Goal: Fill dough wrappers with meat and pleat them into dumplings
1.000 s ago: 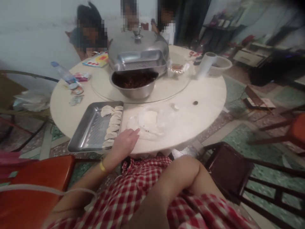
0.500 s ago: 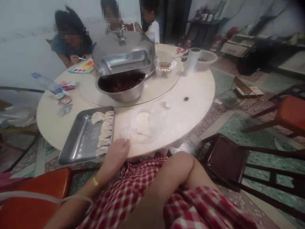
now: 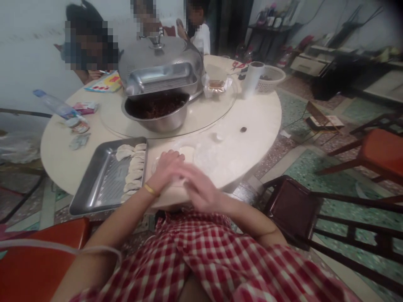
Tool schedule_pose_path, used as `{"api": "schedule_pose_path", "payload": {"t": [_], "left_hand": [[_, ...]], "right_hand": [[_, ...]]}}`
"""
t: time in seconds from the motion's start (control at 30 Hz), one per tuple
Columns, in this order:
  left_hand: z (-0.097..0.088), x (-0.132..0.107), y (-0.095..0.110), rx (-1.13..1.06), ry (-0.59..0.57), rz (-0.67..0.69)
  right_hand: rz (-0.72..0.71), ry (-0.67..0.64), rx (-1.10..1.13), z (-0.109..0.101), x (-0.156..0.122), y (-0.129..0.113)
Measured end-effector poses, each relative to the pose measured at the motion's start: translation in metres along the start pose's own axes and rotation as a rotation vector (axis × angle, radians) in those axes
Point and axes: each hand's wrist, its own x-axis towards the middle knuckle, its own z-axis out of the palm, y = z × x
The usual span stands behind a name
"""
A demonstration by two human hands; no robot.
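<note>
My left hand is over the near edge of the table, its knuckles bent and its fingertips partly hidden. Against it rests my right hand, fingers stretched out and reaching across to the left hand; motion smears them. Whether anything small lies between the two hands cannot be made out. Just beyond them a round dough wrapper shows in part on a clear plastic sheet. Left of my hands, a metal tray holds several folded dumplings along its right side.
A steel bowl of dark filling stands on the glass turntable, before a big domed lid. A plastic bottle lies at left. A paper roll and white basket stand at right. People sit across the table.
My right hand has risen from my lap to meet the left. My left hand has moved up and right from beside the tray. The view has shifted slightly.
</note>
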Motion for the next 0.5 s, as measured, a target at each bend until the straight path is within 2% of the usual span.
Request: {"api": "schedule_pose_path", "payload": {"t": [0.1, 0.23, 0.3, 0.5], "left_hand": [[0.003, 0.003, 0.0, -0.008, -0.031, 0.013], [0.002, 0.006, 0.002, -0.006, -0.054, -0.018], [0.001, 0.01, 0.001, -0.014, -0.061, -0.05], [-0.006, 0.021, -0.006, -0.078, -0.079, -0.127]], "right_hand": [[0.136, 0.038, -0.11, -0.001, -0.001, 0.039], [0.167, -0.132, -0.27, 0.011, -0.005, 0.074], [0.155, -0.166, -0.301, 0.016, -0.008, 0.08], [0.121, -0.151, -0.346, 0.017, -0.012, 0.079]]}}
